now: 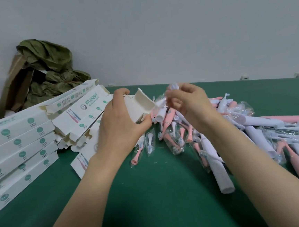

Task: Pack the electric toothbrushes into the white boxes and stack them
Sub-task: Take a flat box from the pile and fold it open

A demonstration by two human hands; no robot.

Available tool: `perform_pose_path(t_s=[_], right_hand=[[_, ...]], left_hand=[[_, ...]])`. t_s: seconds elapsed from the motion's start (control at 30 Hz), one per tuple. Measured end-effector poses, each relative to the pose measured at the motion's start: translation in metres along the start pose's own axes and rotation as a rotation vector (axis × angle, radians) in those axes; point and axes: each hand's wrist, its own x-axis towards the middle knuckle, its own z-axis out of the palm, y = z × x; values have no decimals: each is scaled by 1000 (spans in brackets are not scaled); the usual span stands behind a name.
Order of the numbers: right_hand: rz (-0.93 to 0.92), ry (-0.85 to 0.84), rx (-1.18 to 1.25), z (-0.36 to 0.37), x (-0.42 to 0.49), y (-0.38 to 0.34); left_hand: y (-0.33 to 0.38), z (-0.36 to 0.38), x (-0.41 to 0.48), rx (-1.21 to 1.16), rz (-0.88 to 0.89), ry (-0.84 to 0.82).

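Note:
My left hand [117,119] grips a white box [140,106] by its end, with the end flap standing open toward the right. My right hand [185,99] pinches a white toothbrush in a clear wrapper [159,106], its tip pointing at the open mouth of the box. Under and to the right of my hands lies a pile of pink and white toothbrushes and bagged brush heads [219,134]. A stack of closed white boxes [20,151] stands at the left, with loose open boxes [79,108] behind it.
The green table [152,194] runs up to a pale wall. A brown carton with crumpled green paper [45,68] stands at the back left. One flat box [79,163] lies under my left forearm.

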Motion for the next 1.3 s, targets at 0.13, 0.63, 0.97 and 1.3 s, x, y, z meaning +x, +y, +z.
perform_pose_path(t_s=[0.13,0.63,0.97,1.3], right_hand=[[-31,-274,491,6,-11,-24],[-113,197,-43,28,-18,1],[-399,-42,-646,30,-23,-9],[-578,-34,-781,38,-26,-2]], left_hand=[[0,1,-1,22,27,-28],[7,8,-7,3,95,9],[13,5,-8,-43,74,6],[12,4,-8,-31,76,39]])
